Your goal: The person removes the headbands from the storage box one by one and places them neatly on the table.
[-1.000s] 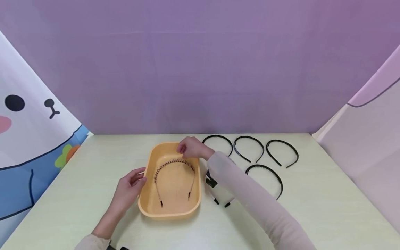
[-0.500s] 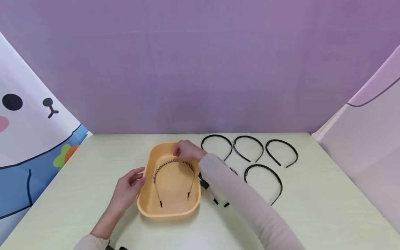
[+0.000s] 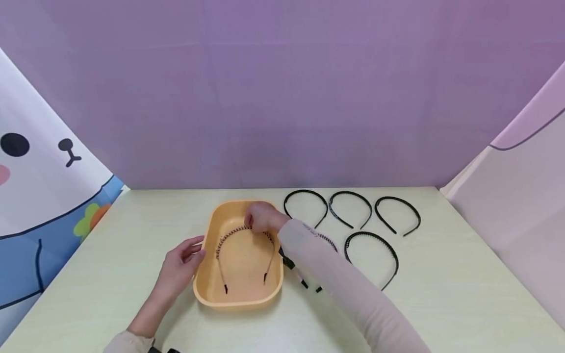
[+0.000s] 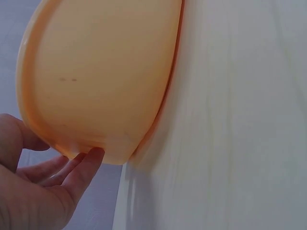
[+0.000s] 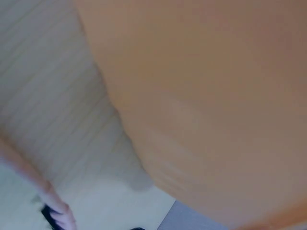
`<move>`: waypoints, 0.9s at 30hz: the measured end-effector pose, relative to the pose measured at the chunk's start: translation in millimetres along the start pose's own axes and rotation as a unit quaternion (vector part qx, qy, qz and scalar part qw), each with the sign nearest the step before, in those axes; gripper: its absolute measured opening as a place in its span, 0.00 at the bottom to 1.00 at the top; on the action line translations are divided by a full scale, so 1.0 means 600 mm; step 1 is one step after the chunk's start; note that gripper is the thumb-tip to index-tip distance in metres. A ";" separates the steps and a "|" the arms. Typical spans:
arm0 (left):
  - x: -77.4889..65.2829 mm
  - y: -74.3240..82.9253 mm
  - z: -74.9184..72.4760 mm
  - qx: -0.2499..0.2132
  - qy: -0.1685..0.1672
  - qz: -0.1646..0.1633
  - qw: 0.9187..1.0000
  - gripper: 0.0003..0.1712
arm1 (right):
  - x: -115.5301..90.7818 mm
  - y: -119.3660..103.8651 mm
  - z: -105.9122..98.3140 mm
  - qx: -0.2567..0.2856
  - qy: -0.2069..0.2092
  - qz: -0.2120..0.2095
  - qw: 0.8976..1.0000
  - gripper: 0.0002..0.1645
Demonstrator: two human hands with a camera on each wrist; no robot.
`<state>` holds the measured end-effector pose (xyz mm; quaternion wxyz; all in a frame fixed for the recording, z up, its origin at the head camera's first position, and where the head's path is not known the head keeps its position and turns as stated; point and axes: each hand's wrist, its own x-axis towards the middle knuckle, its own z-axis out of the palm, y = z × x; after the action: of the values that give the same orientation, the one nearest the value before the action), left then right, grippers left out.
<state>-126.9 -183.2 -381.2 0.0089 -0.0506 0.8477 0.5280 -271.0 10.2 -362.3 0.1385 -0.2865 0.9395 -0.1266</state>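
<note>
A thin headband with a toothed, wavy top lies inside a yellow-orange plastic tray, its two dark-tipped ends toward me. My right hand reaches over the tray's right rim and pinches the headband near the top of its arch; the fingertips are partly hidden. At the tray's left side, my left hand holds the rim. The left wrist view shows that hand's fingers against the tray's outer wall, with the thumb near the rim. In the right wrist view, blurred tray wall fills most of the frame.
Right of the tray lie several black headbands, among them one at the back right and one nearer. Another headband with a black bow is partly covered by the right sleeve. A purple cloth backdrop borders the pale table.
My right hand has shifted slightly left and down inside the tray, with the headband moving slightly toward me. The left hand stays at the tray's side.
</note>
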 end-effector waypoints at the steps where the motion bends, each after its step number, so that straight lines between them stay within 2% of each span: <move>1: 0.000 -0.001 0.000 0.000 0.000 -0.001 1.000 0.25 | -0.001 -0.001 0.000 -0.001 0.001 0.001 1.000 0.16; 12: 0.001 -0.007 0.000 0.006 0.000 0.010 1.000 0.24 | -0.007 -0.004 -0.001 0.005 0.000 -0.003 1.000 0.16; 27: 0.002 -0.005 0.000 0.000 -0.002 0.007 1.000 0.25 | -0.008 -0.001 0.003 -0.003 0.033 -0.032 0.999 0.11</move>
<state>-127.7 -184.6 -384.3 0.0067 -0.0432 0.8478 0.5284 -266.0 12.2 -362.8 0.1029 -0.3130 0.9340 -0.1379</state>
